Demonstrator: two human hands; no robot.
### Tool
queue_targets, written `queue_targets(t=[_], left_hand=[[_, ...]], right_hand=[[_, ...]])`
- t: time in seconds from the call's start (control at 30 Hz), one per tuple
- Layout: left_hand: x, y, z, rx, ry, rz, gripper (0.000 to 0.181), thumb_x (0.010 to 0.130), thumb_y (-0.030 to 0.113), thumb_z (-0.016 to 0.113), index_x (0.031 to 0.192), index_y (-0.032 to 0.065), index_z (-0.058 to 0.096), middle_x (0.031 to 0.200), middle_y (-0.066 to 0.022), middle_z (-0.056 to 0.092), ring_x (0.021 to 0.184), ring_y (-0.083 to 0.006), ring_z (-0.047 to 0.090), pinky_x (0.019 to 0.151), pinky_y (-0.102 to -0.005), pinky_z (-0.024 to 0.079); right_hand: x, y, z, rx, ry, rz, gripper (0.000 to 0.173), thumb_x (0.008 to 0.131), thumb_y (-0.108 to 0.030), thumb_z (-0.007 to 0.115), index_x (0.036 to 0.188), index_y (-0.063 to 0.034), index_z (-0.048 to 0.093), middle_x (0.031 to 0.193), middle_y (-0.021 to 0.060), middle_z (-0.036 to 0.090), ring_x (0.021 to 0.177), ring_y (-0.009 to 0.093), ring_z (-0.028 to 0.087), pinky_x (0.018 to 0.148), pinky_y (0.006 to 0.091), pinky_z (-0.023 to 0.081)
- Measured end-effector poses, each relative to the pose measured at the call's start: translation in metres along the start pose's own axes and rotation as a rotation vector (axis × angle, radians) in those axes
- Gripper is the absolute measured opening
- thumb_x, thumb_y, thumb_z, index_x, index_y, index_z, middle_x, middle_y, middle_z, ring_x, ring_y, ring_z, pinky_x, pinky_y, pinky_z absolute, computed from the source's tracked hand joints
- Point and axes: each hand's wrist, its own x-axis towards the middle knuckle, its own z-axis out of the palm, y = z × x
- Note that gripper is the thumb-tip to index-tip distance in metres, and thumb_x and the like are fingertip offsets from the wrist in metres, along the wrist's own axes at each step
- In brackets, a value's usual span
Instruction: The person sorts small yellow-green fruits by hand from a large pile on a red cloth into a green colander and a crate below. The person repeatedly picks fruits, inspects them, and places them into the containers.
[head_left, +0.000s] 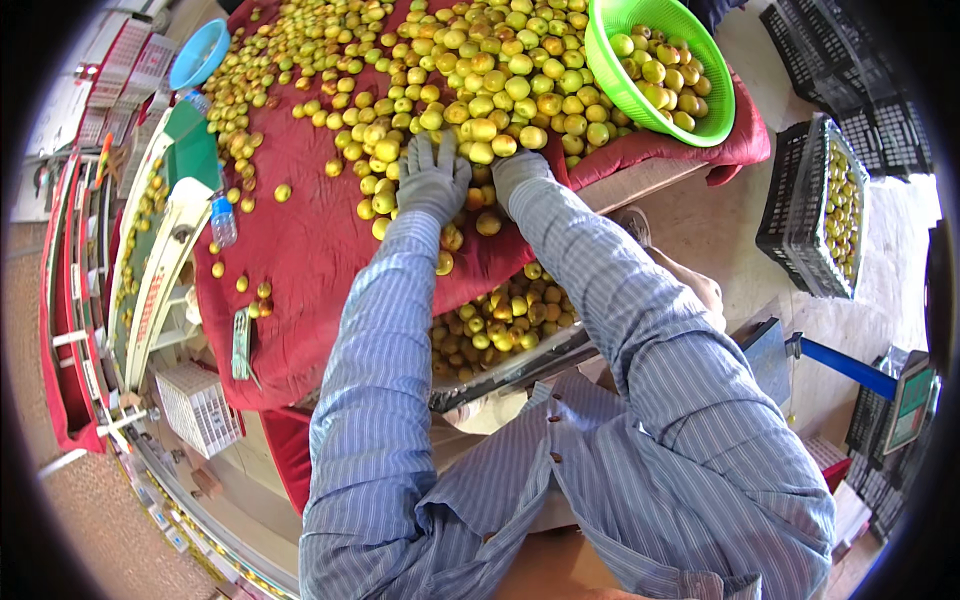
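Observation:
Both my hands wear grey gloves and lie among small yellow-green fruits (480, 82) heaped on a table with a red cloth (292, 225). My left hand (433, 176) is flat, palm down, fingers spread, its fingertips against the near edge of the heap. To its right, my right hand (519, 171) touches the fruits at the table's near side; its fingers are partly hidden, so I cannot tell whether it holds any. A few brownish fruits lie between my wrists. Below the table edge, between my forearms, a lined crate (510, 367) holds many more fruits.
A green plastic basket (720, 112) of fruits stands at the table's right, a blue basin (201, 54) at far left. A plastic bottle (223, 221) and a pale green tool-like object (241, 343) lie on the cloth. Black crates (787, 202) stand right; a sorting conveyor (165, 277) runs left.

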Motion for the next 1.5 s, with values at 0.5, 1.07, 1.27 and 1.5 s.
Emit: queue_targets(t=[0.5, 1.07, 1.27, 1.5], left_hand=[[-0.215, -0.117, -0.041, -0.751, 0.151, -0.348, 0.038, 0.094, 0.032, 0.06, 0.125, 0.0093, 0.063, 0.121, -0.0132, 0.066, 0.113, -0.0274, 0.062, 0.098, -0.0343, 0.047], [-0.187, -0.099, -0.04, -0.436, 0.094, -0.55, 0.049, 0.092, 0.046, 0.056, 0.127, 0.0118, 0.06, 0.128, -0.0149, 0.06, 0.118, -0.0329, 0.056, 0.099, -0.042, 0.046], [-0.178, -0.096, -0.049, -0.588, 0.137, -0.46, 0.045, 0.092, 0.042, 0.056, 0.122, 0.0085, 0.062, 0.124, -0.0163, 0.061, 0.114, -0.0338, 0.059, 0.095, -0.0428, 0.048], [-0.187, -0.116, -0.062, -0.696, 0.176, -0.536, 0.045, 0.092, 0.041, 0.058, 0.122, 0.0081, 0.063, 0.122, -0.016, 0.063, 0.11, -0.0348, 0.061, 0.092, -0.0434, 0.05]], right_hand=[[-0.015, 0.077, 0.058, -0.235, 0.166, -0.544, 0.03, 0.084, -0.012, 0.055, 0.108, -0.0127, 0.071, 0.111, 0.013, 0.069, 0.106, 0.03, 0.064, 0.093, 0.04, 0.049], [-0.01, 0.004, 0.008, -0.154, 0.475, -0.308, 0.031, 0.088, -0.01, 0.053, 0.118, -0.0162, 0.058, 0.12, 0.0084, 0.06, 0.104, 0.029, 0.064, 0.082, 0.0449, 0.054], [0.024, -0.016, -0.003, -0.12, 0.252, -0.174, 0.028, 0.087, -0.011, 0.056, 0.115, -0.0116, 0.058, 0.112, 0.0156, 0.067, 0.104, 0.031, 0.066, 0.083, 0.0484, 0.054], [0.024, -0.027, -0.046, 1.689, -0.404, -0.239, 0.04, 0.094, -0.039, 0.063, 0.106, -0.001, 0.062, 0.091, 0.0079, 0.068, 0.064, 0.009, 0.055, 0.055, 0.0178, 0.047]])
